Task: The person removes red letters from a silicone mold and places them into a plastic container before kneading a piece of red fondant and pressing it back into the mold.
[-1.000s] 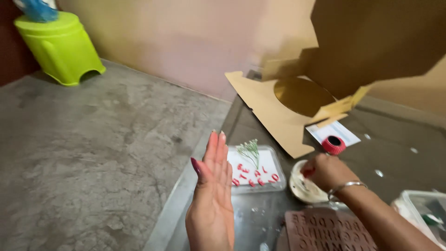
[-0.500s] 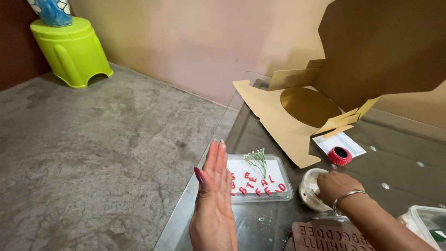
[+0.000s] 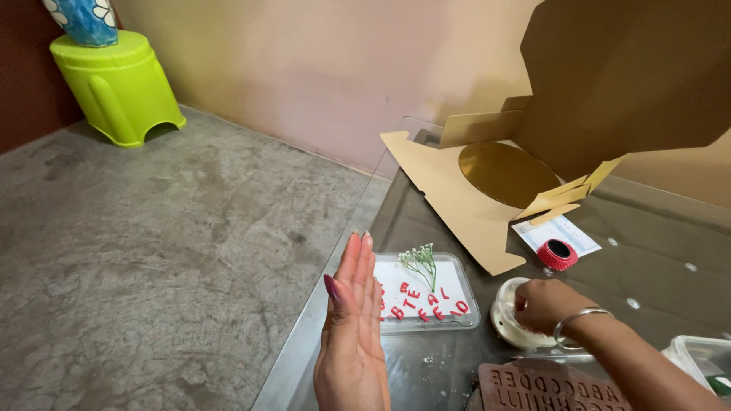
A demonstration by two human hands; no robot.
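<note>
My left hand [image 3: 352, 326] is held flat and upright, fingers together, at the left edge of the glass table [image 3: 655, 259], holding nothing. Just right of it lies a clear plastic tray [image 3: 464, 313] with small red letter shapes and a sprig of tiny white flowers [image 3: 420, 261]. My right hand [image 3: 550, 304], wearing a bangle, rests on a small round white container [image 3: 507, 323]; whether it grips it is unclear. A brown letter mould [image 3: 552, 387] lies at the bottom edge.
An open brown cardboard box [image 3: 609, 84] with a round gold board [image 3: 506, 173] stands behind. A red tape roll [image 3: 557, 254] sits on a white card [image 3: 560, 233]. A lime green stool [image 3: 116, 87] stands on the concrete floor at far left. A clear container [image 3: 704, 361] is at the right.
The view has shifted, so the table things sit lower and nearer. My left hand stays upright; my right hand has stayed at the white container.
</note>
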